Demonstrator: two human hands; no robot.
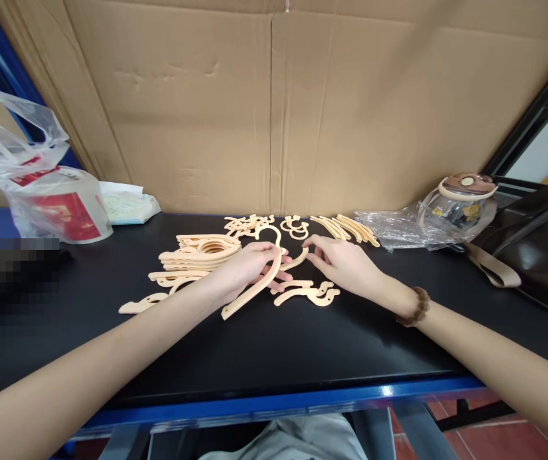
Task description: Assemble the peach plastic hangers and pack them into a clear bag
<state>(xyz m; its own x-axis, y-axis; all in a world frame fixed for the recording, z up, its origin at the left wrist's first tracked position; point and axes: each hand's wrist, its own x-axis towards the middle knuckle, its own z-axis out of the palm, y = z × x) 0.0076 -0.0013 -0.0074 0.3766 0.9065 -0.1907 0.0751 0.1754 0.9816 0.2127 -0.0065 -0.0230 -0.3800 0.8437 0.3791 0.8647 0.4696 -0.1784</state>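
Observation:
My left hand (247, 268) is closed around a long curved beige plastic hanger piece (254, 291) that slants down to the left over the black table (274, 345). My right hand (343, 263) pinches the end of a shorter curved beige piece (297, 259) right beside it. More beige pieces lie below the hands (309, 294). A stack of hanger pieces (201, 252) sits to the left. Small hook parts (295, 227) and a bundle of curved strips (350, 229) lie behind the hands.
A cardboard wall (274, 108) stands at the back. A plastic bag with a red-labelled pack (57, 211) is at the left. A clear bottle with a brown lid (460, 204) lies on plastic wrap, and a dark bag (537, 249) sits at the right.

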